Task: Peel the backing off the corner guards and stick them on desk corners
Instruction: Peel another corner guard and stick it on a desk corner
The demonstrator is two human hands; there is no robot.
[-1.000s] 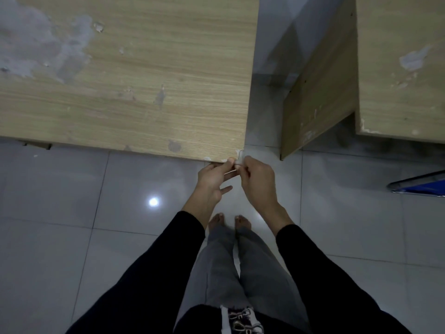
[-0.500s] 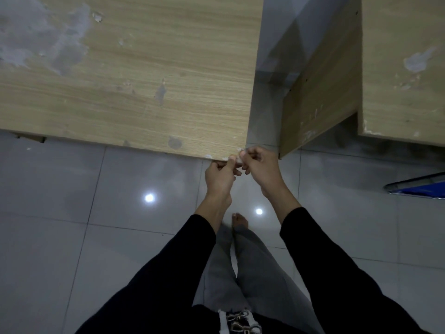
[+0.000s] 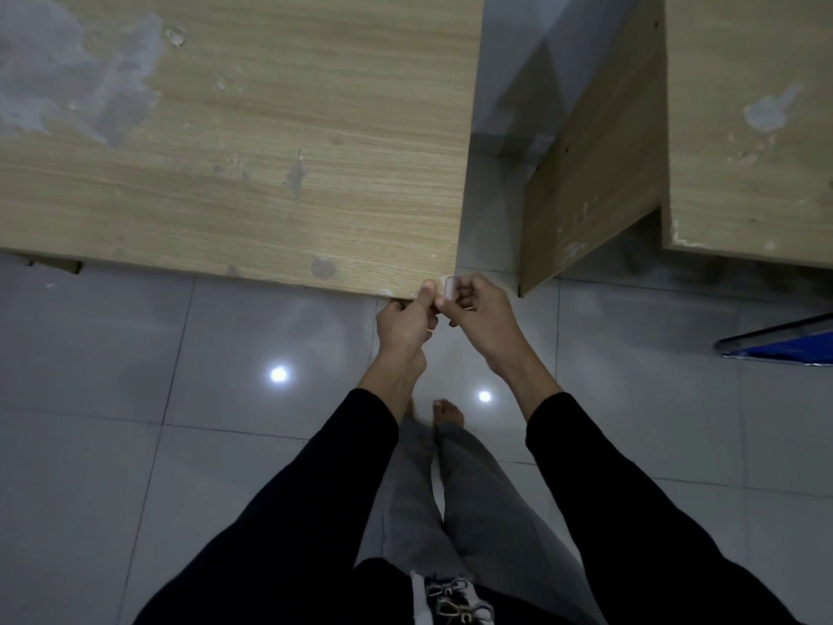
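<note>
A small pale corner guard (image 3: 449,286) sits right at the near right corner of the wooden desk (image 3: 252,164). My left hand (image 3: 408,320) and my right hand (image 3: 480,311) both pinch it with thumb and fingertips, meeting at the corner. My fingers hide most of the guard, so I cannot tell whether it touches the wood or whether any backing is on it.
A second wooden desk (image 3: 743,142) stands to the right, with a narrow gap of grey tiled floor (image 3: 135,399) between the two. A blue object with a metal rim (image 3: 784,345) lies at the right edge. My bare feet stand just below the corner.
Both hands have risen from just below the desk edge up to the corner itself, carrying the guard. I have stepped closer to the desk.
</note>
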